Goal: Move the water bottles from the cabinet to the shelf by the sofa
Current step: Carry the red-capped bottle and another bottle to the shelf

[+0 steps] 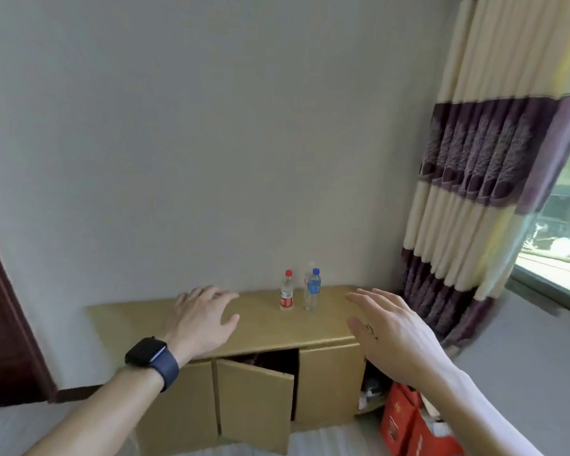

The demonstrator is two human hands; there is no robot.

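On top of a low tan cabinet (139, 319) against the wall stand water bottles: one with a red cap and red label (286, 296), one with a blue cap and blue label (313, 291), and a clear one (306, 280) mostly hidden behind the blue-capped bottle. My left hand (199, 319), with a dark watch on the wrist, hovers to the left of the bottles, fingers relaxed and empty. To their right my right hand (387, 327) is stretched forward with straight fingers, holding nothing. Neither hand touches a bottle.
One cabinet door (254, 403) hangs ajar at the front. Red boxes (405, 422) sit on the floor at the cabinet's right end. A striped curtain (468, 192) and a window (560, 225) fill the right side. A dark wooden door frame (4, 311) is at the left.
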